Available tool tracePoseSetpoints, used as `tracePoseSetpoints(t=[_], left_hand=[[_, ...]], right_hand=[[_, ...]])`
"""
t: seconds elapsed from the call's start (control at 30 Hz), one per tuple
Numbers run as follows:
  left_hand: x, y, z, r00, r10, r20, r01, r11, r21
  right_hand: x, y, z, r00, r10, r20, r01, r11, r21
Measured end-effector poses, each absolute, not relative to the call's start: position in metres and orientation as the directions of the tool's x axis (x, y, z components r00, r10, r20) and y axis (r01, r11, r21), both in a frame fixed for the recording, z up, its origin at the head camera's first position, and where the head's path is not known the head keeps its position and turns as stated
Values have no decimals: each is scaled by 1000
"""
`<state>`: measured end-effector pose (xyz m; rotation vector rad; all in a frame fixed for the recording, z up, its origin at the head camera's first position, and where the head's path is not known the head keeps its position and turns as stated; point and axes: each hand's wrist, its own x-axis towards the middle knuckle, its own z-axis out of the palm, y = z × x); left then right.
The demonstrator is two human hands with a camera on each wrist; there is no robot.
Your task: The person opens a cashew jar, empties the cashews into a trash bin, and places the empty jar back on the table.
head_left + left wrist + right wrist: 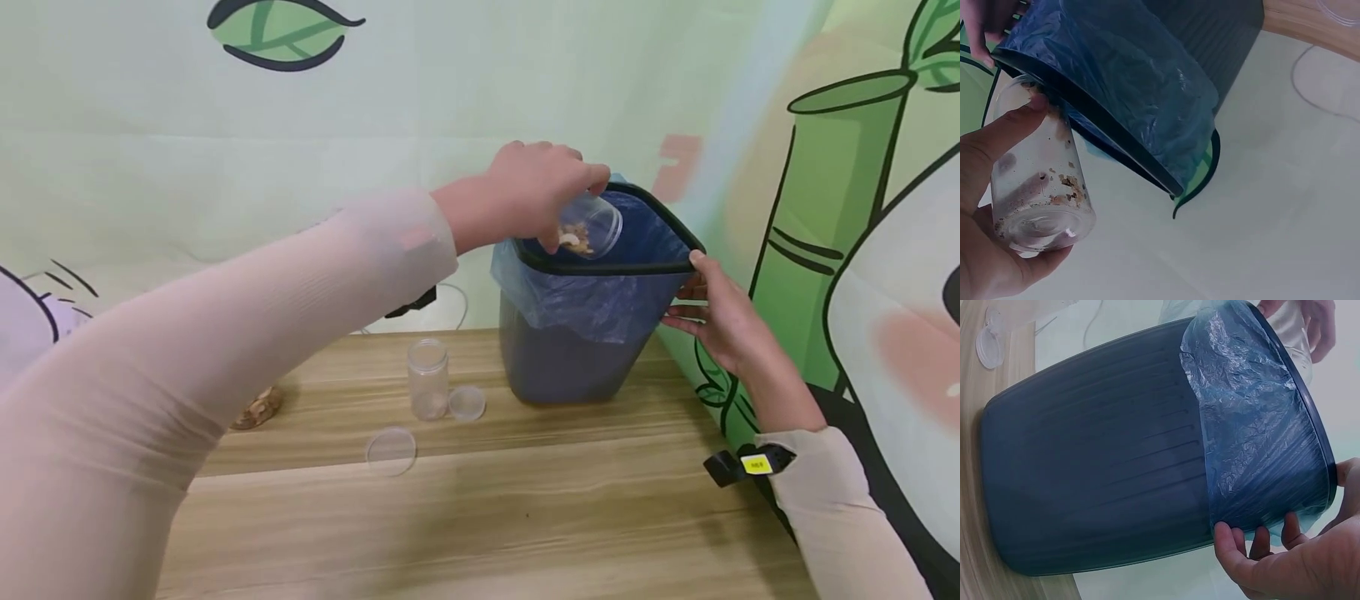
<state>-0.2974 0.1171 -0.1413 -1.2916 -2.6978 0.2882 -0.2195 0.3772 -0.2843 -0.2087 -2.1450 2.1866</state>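
Observation:
My left hand (543,187) grips a clear plastic jar (600,223), tipped with its mouth towards the inside of a trash bin (566,350). Brown and pale bits (576,239) lie inside the jar; in the left wrist view, crumbs (1072,190) cling to the wall near its base. A blue plastic bag (1247,419) lines the bin and folds down over its dark rim (600,268). At the bin's right corner my right hand (720,312) holds the rim, thumb on top and fingers against the side. The bin stands on the wooden table.
Left of the bin, a second clear jar (428,379) stands uncapped on the table (480,533). Beside it lies a small round lid (467,403), with a larger clear lid (391,452) nearer. A brown object (258,410) is partly hidden by my left sleeve. Printed cloth (375,100) hangs behind.

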Motion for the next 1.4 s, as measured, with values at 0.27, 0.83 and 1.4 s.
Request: tracePoseSetpoints(t=[0.27,0.83,1.4], left_hand=[[-293,120,-139,-623,779,65,738,614,-281],[-304,92,-146,-554,819,148,734,564,-378],[-315,62,-156,-662,724,193,749,652,123]], right_hand=[[-219,377,-283,-988,143,-55,57,11,-998],[-220,377,-284,-989,144,-31,39,56,-998],[-220,375,-286,-986,165,-16,30,85,-996]])
